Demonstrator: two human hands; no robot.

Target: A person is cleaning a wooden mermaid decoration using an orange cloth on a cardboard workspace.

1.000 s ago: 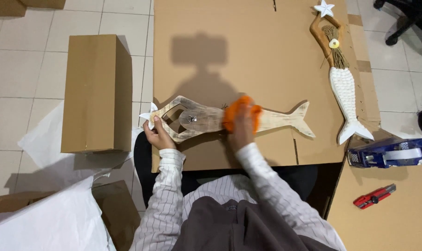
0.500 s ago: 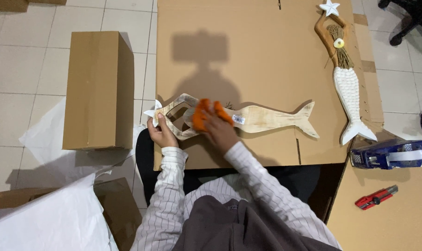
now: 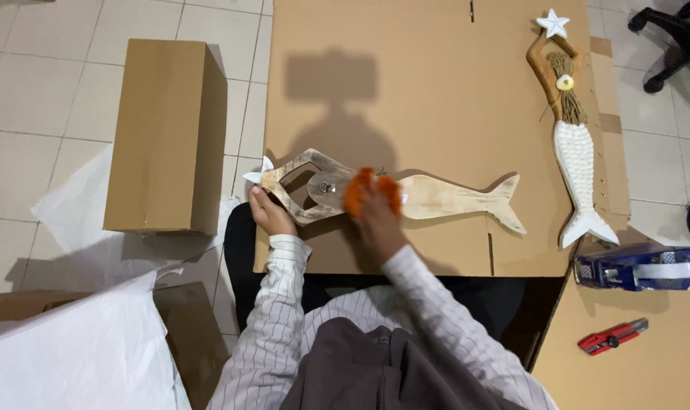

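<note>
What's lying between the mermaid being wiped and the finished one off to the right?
Nothing: in the head view only bare brown cardboard sheet separates the face-down wooden mermaid from the painted mermaid.

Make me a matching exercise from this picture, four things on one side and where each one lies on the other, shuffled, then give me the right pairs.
Things:
1. orange cloth
2. painted mermaid figure
3. closed cardboard box
4. red utility knife

Places:
A. on the tiled floor, left of the flat cardboard sheet
B. under the right hand, on the unpainted wooden mermaid
C. lower right, below the blue tape dispenser
D. at the right edge of the flat cardboard sheet, white star at the top

Pairs: 1-B, 2-D, 3-A, 4-C
</note>
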